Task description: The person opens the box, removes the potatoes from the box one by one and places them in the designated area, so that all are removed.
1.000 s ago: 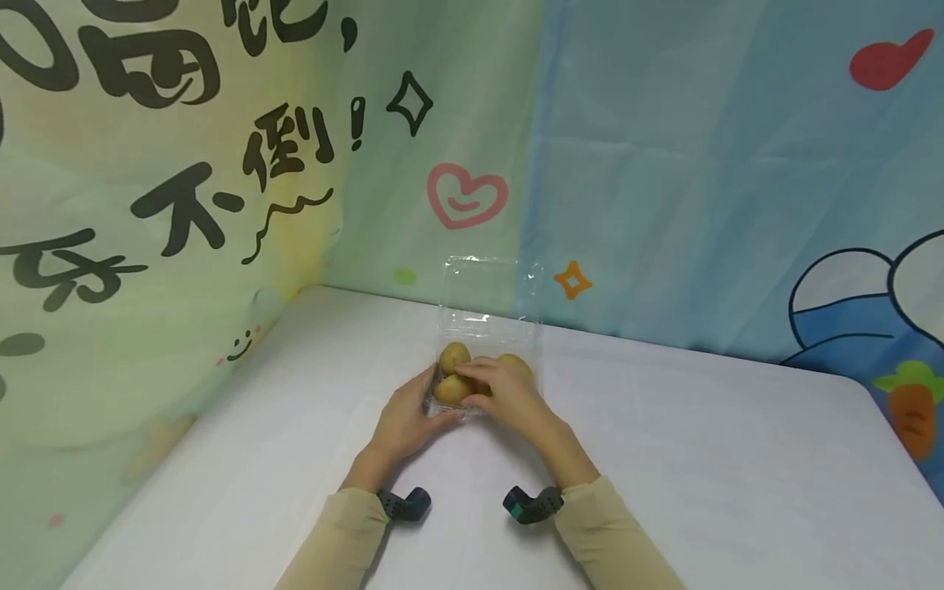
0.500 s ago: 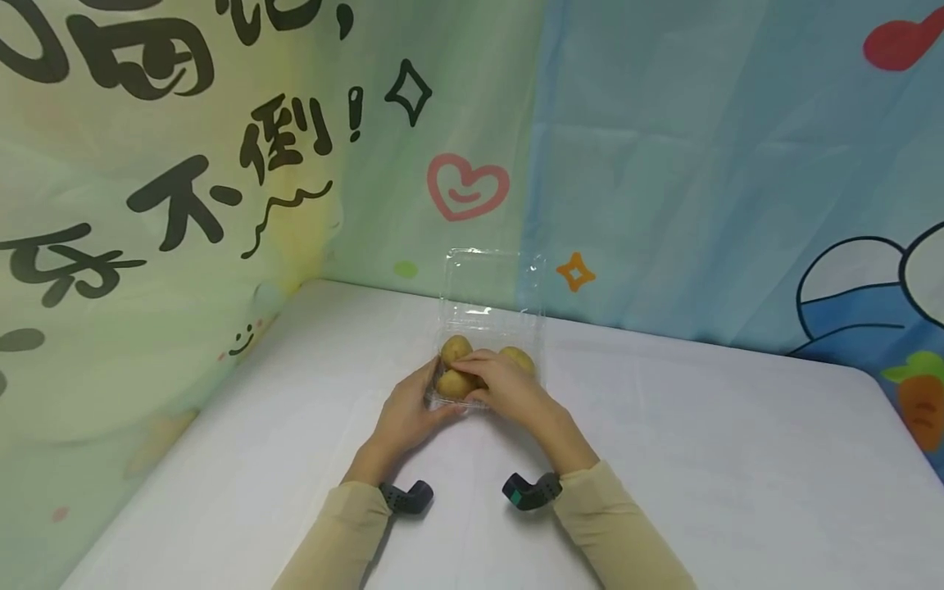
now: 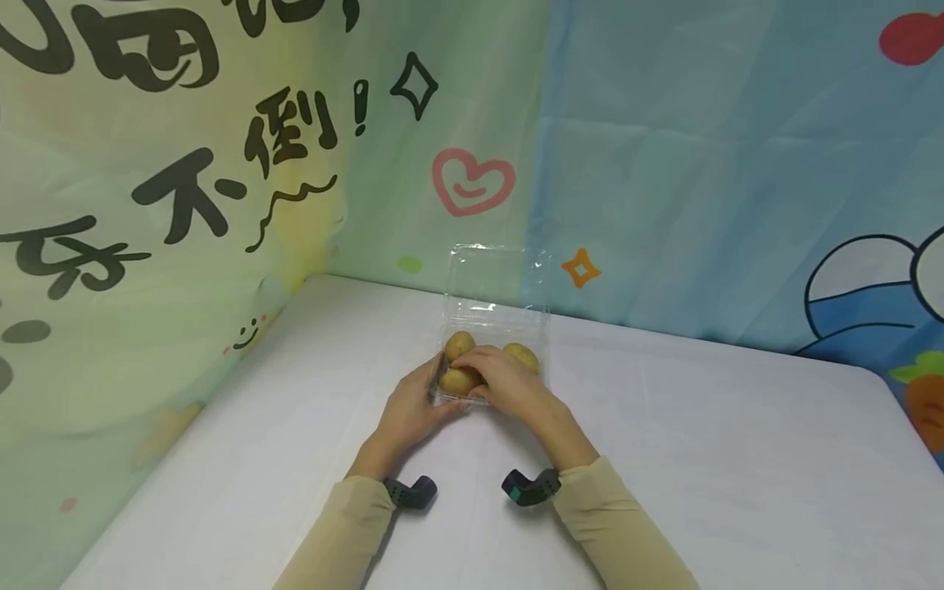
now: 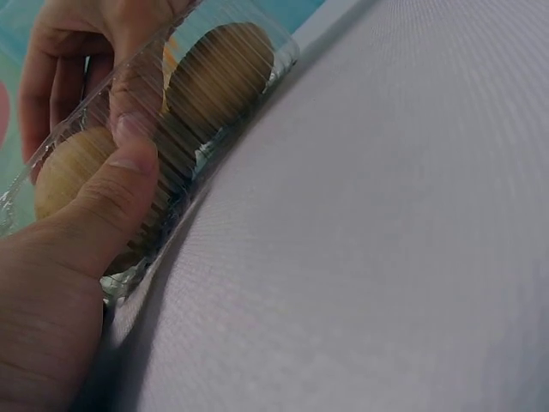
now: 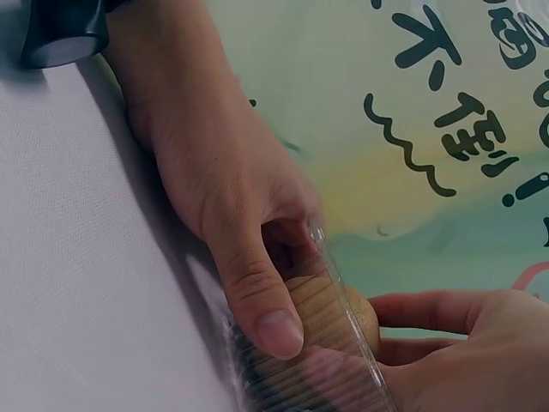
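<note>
A clear plastic box [image 3: 497, 315] with its lid raised holds several yellow-brown potatoes. My left hand [image 3: 409, 414] grips its left front corner, the thumb lying along the front wall in the left wrist view. My right hand [image 3: 512, 383] reaches in over the front edge, with thumb and fingers around the front-left potato [image 3: 459, 381]. Behind that lies another potato [image 3: 460, 346], and a third [image 3: 522, 357] shows at the right. The right wrist view has the front-left potato [image 5: 334, 313] between both hands. My right palm hides part of the box's inside from above.
The box stands on a white-covered table [image 3: 701, 459], towards its back edge. Printed cloth backdrops [image 3: 664, 164] rise behind the table and along its left side. Each wrist wears a dark device, the left one [image 3: 411, 492] and the right one [image 3: 531, 487].
The head view has shifted slightly, so the scene sits a little higher in it. Both hands keep nearly the same place at the box, and the potatoes show no clear movement.
</note>
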The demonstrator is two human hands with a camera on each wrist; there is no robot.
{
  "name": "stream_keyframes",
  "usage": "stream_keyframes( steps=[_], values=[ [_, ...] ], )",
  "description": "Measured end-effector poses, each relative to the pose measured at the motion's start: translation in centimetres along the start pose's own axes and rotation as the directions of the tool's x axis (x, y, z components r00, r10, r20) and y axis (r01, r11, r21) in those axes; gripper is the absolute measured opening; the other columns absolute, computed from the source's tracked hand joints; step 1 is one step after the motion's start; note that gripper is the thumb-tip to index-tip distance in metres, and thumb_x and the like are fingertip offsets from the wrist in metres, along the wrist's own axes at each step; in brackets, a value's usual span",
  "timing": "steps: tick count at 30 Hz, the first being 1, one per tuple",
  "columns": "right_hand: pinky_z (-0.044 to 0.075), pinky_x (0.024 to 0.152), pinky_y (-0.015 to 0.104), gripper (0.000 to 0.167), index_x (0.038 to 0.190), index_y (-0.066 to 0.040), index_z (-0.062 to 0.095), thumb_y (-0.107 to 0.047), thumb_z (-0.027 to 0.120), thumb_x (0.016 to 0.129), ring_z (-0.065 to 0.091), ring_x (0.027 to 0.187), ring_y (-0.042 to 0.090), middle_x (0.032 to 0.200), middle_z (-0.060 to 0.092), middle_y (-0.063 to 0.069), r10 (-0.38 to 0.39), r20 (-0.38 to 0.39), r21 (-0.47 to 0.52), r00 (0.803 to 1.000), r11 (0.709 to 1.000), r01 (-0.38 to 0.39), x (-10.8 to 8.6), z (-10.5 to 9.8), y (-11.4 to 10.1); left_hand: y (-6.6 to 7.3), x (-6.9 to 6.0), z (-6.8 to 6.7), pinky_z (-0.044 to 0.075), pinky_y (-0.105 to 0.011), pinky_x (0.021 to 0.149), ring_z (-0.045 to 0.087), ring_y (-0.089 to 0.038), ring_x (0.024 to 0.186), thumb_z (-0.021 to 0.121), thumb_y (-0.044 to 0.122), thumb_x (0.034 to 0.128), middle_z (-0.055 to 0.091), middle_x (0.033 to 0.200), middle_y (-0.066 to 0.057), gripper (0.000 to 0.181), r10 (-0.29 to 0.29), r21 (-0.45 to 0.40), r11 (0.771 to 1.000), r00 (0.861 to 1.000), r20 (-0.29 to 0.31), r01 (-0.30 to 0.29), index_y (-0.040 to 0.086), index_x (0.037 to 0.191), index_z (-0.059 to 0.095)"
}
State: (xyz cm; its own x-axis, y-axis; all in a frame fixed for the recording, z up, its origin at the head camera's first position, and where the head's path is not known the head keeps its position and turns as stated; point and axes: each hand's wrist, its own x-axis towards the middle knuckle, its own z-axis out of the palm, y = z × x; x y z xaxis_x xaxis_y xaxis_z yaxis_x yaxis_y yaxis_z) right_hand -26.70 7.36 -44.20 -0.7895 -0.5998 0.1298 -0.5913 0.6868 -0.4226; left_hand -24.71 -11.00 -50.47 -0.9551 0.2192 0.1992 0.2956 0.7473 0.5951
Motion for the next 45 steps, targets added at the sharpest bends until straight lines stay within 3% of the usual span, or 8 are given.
stream_keyframes(
  steps=[14, 26, 45],
  values=[
    [0.045, 0.105, 0.041, 0.049, 0.126, -0.012, 0.061, -0.013, 0.075, 0.079, 0.054, 0.122, 0.026, 0.127, 0.061, 0.008, -0.022, 0.028, -0.055, 0.999, 0.998, 0.024, 0.1, -0.1, -0.2, -0.3, 0.0, 0.0, 0.040, -0.040, 0.111, 0.047, -0.025, 0.132, 0.073, 0.051, 0.0764, 0.045, 0.146, -0.009, 0.095, 0.049, -0.014, 0.999, 0.999, -0.016, -0.049, 0.008, 0.149, 0.030],
    [0.047, 0.103, 0.038, 0.049, 0.125, -0.010, 0.062, -0.010, 0.076, 0.078, 0.056, 0.120, 0.025, 0.124, 0.064, 0.008, -0.047, 0.030, -0.049, 0.998, 0.998, 0.049, 0.2, -0.2, -0.1, -0.3, 0.0, -0.1, 0.041, -0.039, 0.110, 0.048, -0.024, 0.131, 0.074, 0.052, 0.0756, 0.046, 0.146, -0.007, 0.095, 0.047, -0.027, 0.999, 0.999, -0.007, -0.047, 0.010, 0.149, 0.030],
    [0.053, 0.092, 0.037, 0.049, 0.121, -0.011, 0.066, -0.022, 0.080, 0.075, 0.063, 0.111, 0.020, 0.118, 0.067, 0.004, -0.102, -0.077, -0.049, 0.992, 0.994, 0.098, 0.1, 0.0, 1.1, -0.2, -0.1, -0.2, 0.037, -0.041, 0.112, 0.044, -0.028, 0.134, 0.072, 0.052, 0.0782, 0.043, 0.147, -0.012, 0.094, 0.036, 0.007, 0.999, 0.999, -0.008, -0.036, 0.003, 0.147, 0.031]
  ],
)
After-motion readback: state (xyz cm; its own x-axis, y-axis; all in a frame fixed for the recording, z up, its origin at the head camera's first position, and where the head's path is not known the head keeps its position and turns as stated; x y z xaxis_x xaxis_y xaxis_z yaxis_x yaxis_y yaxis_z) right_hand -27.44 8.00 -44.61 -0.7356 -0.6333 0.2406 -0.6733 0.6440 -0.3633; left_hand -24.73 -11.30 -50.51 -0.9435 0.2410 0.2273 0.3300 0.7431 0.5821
